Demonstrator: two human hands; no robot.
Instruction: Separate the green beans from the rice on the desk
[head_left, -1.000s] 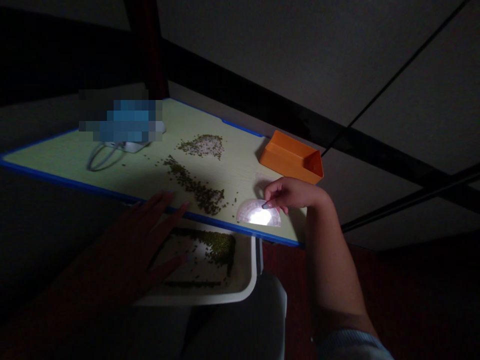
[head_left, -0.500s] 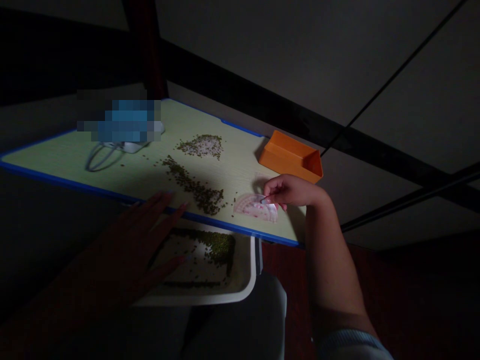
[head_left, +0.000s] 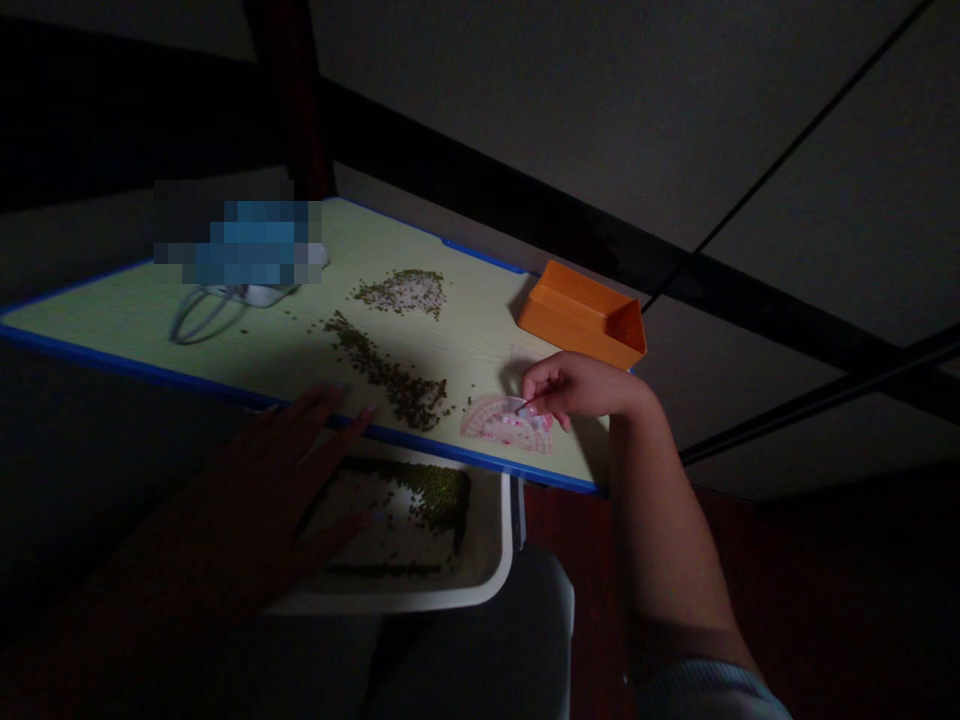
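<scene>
My right hand (head_left: 564, 388) pinches a clear protractor (head_left: 504, 426) with pink markings between thumb and fingers, low over the right part of the pale tabletop (head_left: 480, 340). Left of the protractor lies a dark streak of small green beans (head_left: 405, 385). Farther back is a second heap, with green beans and pale grains (head_left: 409, 292) mixed. In deep shadow, my left hand (head_left: 300, 470) is spread open at the table's near edge, over a white tray (head_left: 495, 580). More green beans (head_left: 442, 495) lie in that tray, mostly in its far right corner.
An orange box (head_left: 581, 315) stands at the table's back right. At the back left sits a pixelated blue object (head_left: 251, 245) with a looped cable (head_left: 199, 318). A blue rim (head_left: 465, 455) edges the table, and a dark wall rises behind it.
My right hand and the protractor have shifted slightly left and toward me. The left hand, the bean heaps and the orange box look unchanged.
</scene>
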